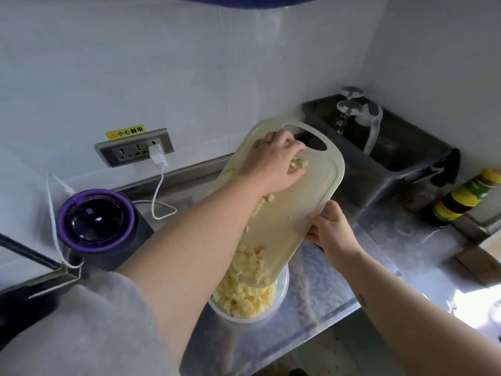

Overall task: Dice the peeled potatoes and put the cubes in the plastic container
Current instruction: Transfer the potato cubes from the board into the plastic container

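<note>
- right hand (329,229) is gripping the tilted cutting board (292,221) by its side edge; a slipping grip is risking dropping it.
- left hand (273,161), fingers loosely bent and holding nothing, is raking potato cubes (299,164) downward; strays are risking bouncing past the nearly full plastic container (283,289) under the board's low end.

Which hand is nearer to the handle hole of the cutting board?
Left. The left hand lies on the tilted cutting board right beside its handle hole; the right hand grips the side edge farther down.
</note>
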Tool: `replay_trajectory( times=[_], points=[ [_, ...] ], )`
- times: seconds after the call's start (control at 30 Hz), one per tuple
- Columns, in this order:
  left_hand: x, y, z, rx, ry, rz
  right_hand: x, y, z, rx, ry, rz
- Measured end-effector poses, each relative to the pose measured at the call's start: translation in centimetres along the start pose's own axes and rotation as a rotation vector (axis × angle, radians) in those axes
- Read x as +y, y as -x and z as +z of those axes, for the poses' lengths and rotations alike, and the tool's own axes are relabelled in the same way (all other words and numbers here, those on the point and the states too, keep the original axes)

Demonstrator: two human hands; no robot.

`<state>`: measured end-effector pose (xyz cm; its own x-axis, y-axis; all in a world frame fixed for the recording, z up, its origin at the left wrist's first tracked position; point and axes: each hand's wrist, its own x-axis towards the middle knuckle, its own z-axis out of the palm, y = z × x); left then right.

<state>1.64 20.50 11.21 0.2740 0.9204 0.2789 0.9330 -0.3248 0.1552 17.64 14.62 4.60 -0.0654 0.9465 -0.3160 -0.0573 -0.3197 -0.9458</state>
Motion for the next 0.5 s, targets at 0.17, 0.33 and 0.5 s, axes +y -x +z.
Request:
replay_trajectory(
  times=[0.17, 0.33, 0.5],
  points=[
    [0.9, -1.2, 1.5, 0.05, 0.012, -0.083, -0.3, -0.1, -0.1, -0.016, 0.009, -0.02],
    [0.7, -2.2, 1.5, 0.124, 0.053, -0.141, -0.5, -0.1, -0.1, -0.029, 0.035, -0.039],
    [0.4, -2.5, 1.7, 0.124, 0.066, -0.138, -0.8, -0.2, 0.0, -0.044, 0.052, -0.048]
  ],
)
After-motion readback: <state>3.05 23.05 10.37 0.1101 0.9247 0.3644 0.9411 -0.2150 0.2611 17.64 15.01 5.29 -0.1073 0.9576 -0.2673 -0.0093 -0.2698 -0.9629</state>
